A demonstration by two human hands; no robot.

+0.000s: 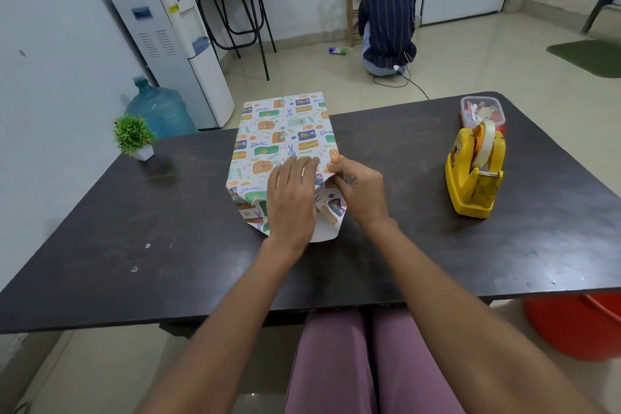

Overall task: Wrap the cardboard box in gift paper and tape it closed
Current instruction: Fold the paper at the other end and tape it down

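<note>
Left hand point(291, 198) lies flat, fingers straight and together, pressing the gift paper point(280, 138) down over the box at the middle of the dark worktop point(403, 245). Right hand point(359, 190) pinches the paper's near edge, fingers curled. Yellow tape dispenser point(475, 171) sits well right of the parcel.

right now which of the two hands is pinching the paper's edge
The right hand: it pinches the gift paper at the near right corner, while the left hand lies flat on top.
</note>
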